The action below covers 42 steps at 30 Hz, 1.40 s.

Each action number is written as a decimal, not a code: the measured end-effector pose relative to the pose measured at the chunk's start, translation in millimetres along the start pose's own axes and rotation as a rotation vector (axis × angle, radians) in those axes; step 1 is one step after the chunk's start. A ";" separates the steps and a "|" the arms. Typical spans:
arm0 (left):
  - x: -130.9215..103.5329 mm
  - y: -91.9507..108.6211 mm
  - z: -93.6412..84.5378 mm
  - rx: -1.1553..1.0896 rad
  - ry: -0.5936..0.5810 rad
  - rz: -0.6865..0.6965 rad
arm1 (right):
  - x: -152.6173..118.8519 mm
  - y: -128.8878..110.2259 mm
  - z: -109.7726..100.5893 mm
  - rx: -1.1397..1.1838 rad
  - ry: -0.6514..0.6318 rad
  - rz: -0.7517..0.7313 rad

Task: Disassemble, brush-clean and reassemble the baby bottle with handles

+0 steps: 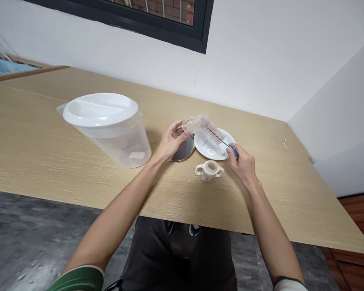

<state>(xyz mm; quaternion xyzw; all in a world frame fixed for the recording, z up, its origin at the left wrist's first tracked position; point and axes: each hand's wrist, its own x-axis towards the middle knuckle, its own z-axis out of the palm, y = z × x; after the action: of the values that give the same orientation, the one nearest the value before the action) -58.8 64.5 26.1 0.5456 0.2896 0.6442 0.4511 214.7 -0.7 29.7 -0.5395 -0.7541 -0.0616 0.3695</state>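
While our left hand (167,144), half open, cups the clear bottle (190,125) by the plate (200,152)'s far left edge, likely to steady it, our right hand (245,165) pinches the brush (233,152) shut-fingered, probably for aim.

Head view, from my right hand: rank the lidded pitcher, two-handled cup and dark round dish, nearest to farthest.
From the right hand:
1. Two-handled cup, just to its left
2. Dark round dish, farther left, by the left hand
3. Lidded pitcher, far left
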 end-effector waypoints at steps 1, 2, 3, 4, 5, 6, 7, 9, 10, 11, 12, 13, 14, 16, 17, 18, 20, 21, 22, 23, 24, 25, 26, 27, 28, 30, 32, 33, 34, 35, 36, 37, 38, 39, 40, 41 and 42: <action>-0.3 0.4 0.3 -0.004 -0.001 -0.009 | -0.1 0.0 0.0 -0.002 0.001 -0.002; -0.8 0.8 0.6 -0.007 -0.002 -0.019 | -0.2 -0.2 0.1 -0.001 -0.002 -0.008; -1.2 1.0 0.9 -0.008 -0.005 -0.029 | -0.3 -0.6 0.3 0.002 -0.008 -0.016; -1.6 1.2 1.2 -0.006 -0.004 -0.036 | -0.5 -1.1 0.5 0.006 -0.016 -0.025; -1.8 1.3 1.4 -0.001 -0.001 -0.041 | -0.7 -1.7 0.8 0.008 -0.025 -0.033; -1.9 1.2 1.5 0.005 0.006 -0.044 | -0.9 -2.3 0.9 0.007 -0.033 -0.038; -1.8 1.0 1.5 0.010 0.017 -0.046 | -1.1 -2.9 1.0 0.004 -0.038 -0.041; -1.2 0.3 1.1 0.014 0.046 -0.050 | -1.1 -3.8 0.8 -0.005 -0.044 -0.035; -0.7 -0.2 0.7 0.010 0.066 -0.051 | -1.1 -4.1 0.6 -0.009 -0.045 -0.030; -0.2 -0.8 0.3 0.002 0.087 -0.054 | -1.0 -4.3 0.3 -0.013 -0.044 -0.024; 0.3 -1.2 -0.1 -0.009 0.111 -0.058 | -0.9 -4.4 0.0 -0.016 -0.041 -0.018; 0.9 -1.6 -0.5 -0.023 0.136 -0.063 | -0.9 -4.5 -0.3 -0.018 -0.040 -0.013; 1.4 -1.8 -0.9 -0.039 0.162 -0.070 | -0.8 -4.6 -0.5 -0.019 -0.039 -0.010; 2.6 -1.5 -1.4 -0.076 0.213 -0.089 | -0.9 -4.8 -0.8 -0.022 -0.041 -0.011; 3.2 -1.0 -1.4 -0.098 0.239 -0.103 | -1.0 -4.9 -0.8 -0.022 -0.043 -0.014; 3.7 -0.2 -1.3 -0.120 0.268 -0.119 | -1.1 -5.0 -0.8 -0.021 -0.045 -0.017; 4.5 2.0 -0.4 -0.167 0.325 -0.159 | -1.4 -5.2 -0.6 -0.019 -0.044 -0.020; 4.7 3.3 0.2 -0.191 0.348 -0.179 | -1.4 -5.3 -0.5 -0.019 -0.043 -0.019; 4.8 4.6 0.9 -0.214 0.366 -0.198 | -1.5 -5.3 -0.4 -0.018 -0.042 -0.016; 4.8 5.8 1.7 -0.234 0.377 -0.212 | -1.5 -5.2 -0.2 -0.018 -0.042 -0.014; 4.7 6.8 2.3 -0.252 0.379 -0.224 | -1.4 -5.1 -0.1 -0.019 -0.042 -0.012; 4.5 7.6 2.8 -0.268 0.375 -0.232 | -1.3 -4.9 0.0 -0.018 -0.042 -0.011; 4.5 8.0 3.0 -0.282 0.367 -0.238 | -1.2 -4.7 0.1 -0.017 -0.043 -0.011; 4.5 8.1 2.9 -0.299 0.359 -0.243 | -1.1 -4.5 0.1 -0.016 -0.042 -0.011; 4.6 8.0 2.5 -0.318 0.352 -0.248 | -1.0 -4.4 0.2 -0.015 -0.041 -0.011; 5.1 7.5 1.0 -0.359 0.341 -0.259 | -0.9 -4.1 0.4 -0.015 -0.035 -0.011; 5.7 7.0 -1.1 -0.376 0.317 -0.262 | -1.2 -4.1 0.7 -0.013 -0.026 -0.010; 6.0 6.9 -2.3 -0.370 0.298 -0.260 | -1.5 -4.1 0.8 -0.012 -0.022 -0.010; 6.2 6.8 -3.4 -0.356 0.276 -0.259 | -1.7 -4.2 1.0 -0.010 -0.021 -0.012; 6.3 6.8 -4.4 -0.340 0.258 -0.262 | -2.0 -4.3 1.1 -0.008 -0.021 -0.015; 6.4 6.7 -5.3 -0.324 0.244 -0.268 | -2.2 -4.5 1.2 -0.005 -0.020 -0.017; 6.3 6.5 -6.0 -0.312 0.234 -0.277 | -2.4 -4.6 1.3 0.000 -0.018 -0.019; 6.2 6.3 -6.5 -0.305 0.228 -0.287 | -2.6 -4.7 1.3 0.006 -0.015 -0.019; 6.1 5.9 -6.8 -0.301 0.226 -0.292 | -2.7 -4.8 1.2 0.014 -0.010 -0.017; 6.0 5.6 -7.1 -0.300 0.223 -0.292 | -2.7 -4.9 1.1 0.023 -0.004 -0.013; 5.9 5.3 -7.1 -0.299 0.219 -0.287 | -2.7 -4.9 0.9 0.031 0.001 -0.007; 5.8 5.1 -7.2 -0.298 0.212 -0.279 | -2.7 -4.9 0.6 0.040 0.002 0.000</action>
<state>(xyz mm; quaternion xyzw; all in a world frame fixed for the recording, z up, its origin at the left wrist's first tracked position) -67.0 68.3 31.3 0.3571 0.3095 0.6649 0.5784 210.6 -4.6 29.1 -0.5319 -0.7549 -0.0472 0.3809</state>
